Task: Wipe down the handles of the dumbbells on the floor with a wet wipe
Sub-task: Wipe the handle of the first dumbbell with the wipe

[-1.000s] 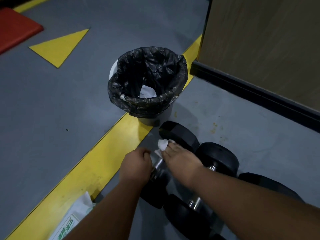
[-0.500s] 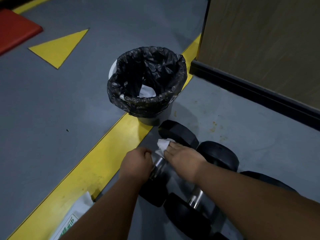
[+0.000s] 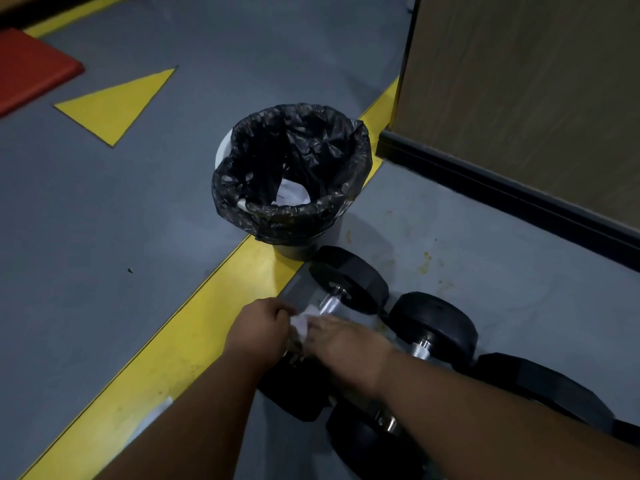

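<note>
Head view, looking down at grey floor (image 3: 104, 220) crossed by a wide yellow stripe (image 3: 166, 355). Brown wall panel (image 3: 519, 98) with black skirting (image 3: 502, 192) fills upper right. Red mat (image 3: 31, 67) at upper left edge; yellow triangle marking (image 3: 117, 102) beside it.

Bin (image 3: 291, 181) lined with a black bag stands on the stripe, white scraps lying inside. Just below it, three black dumbbells side by side on the floor, ends nearly touching: first dumbbell (image 3: 349, 278) nearest the bin, second dumbbell (image 3: 434, 327) to its right, third dumbbell (image 3: 540, 386) further right, partly hidden by the forearm.

Both hands sit on the first dumbbell's chrome handle (image 3: 329, 304), only its far end showing. Left hand (image 3: 258, 329) is curled over the near part of the handle, gripping it. Right hand (image 3: 341, 341) is motion-blurred; fingers bent down over the handle with the wet wipe (image 3: 304, 318) bunched under them, white edge poking out between the two hands.

White packet (image 3: 152, 420) lies on the stripe at lower left, mostly covered by the left forearm.
</note>
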A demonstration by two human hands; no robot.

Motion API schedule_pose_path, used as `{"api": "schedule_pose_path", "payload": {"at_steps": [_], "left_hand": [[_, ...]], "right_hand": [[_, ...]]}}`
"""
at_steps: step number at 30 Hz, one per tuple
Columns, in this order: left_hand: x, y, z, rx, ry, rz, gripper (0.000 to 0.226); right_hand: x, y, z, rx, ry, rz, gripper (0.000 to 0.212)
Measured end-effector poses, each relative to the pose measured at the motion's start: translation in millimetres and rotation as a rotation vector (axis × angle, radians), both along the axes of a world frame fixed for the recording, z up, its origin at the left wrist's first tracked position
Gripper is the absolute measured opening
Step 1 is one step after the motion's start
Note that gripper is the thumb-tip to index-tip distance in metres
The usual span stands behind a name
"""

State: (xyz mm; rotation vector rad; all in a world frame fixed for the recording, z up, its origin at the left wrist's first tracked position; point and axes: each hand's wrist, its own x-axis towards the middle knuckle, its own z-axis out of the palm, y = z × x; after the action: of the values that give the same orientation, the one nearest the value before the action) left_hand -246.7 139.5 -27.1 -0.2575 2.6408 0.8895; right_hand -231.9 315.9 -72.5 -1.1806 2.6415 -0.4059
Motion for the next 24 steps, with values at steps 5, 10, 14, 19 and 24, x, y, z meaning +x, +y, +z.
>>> {"api": "schedule_pose_path", "payload": {"at_steps": [5, 10, 14, 19, 24], "left_hand": [[-9, -15, -7, -0.009, 0.0, 0.035, 0.03], [-17, -19, -6, -0.062, -0.03, -0.02, 0.023], [-26, -10, 4, -0.196, -0.26, -0.303, 0.026], [-34, 30, 1, -0.49, -0.458, -0.627, 0.052], [-25, 39, -19, -0.462, -0.324, -0.347, 0.021]], "right_hand": [[-26, 14, 19, 0.002, 0.022, -0.148, 0.056], [-21, -5, -1, 0.003, -0.073, -0.236, 0.066], [-28, -1, 3, 0.048, -0.093, -0.224, 0.061], [-36, -3, 15, 0.018, -0.18, -0.23, 0.061], [-20, -4, 3, 0.023, -0.125, -0.302, 0.062]]}}
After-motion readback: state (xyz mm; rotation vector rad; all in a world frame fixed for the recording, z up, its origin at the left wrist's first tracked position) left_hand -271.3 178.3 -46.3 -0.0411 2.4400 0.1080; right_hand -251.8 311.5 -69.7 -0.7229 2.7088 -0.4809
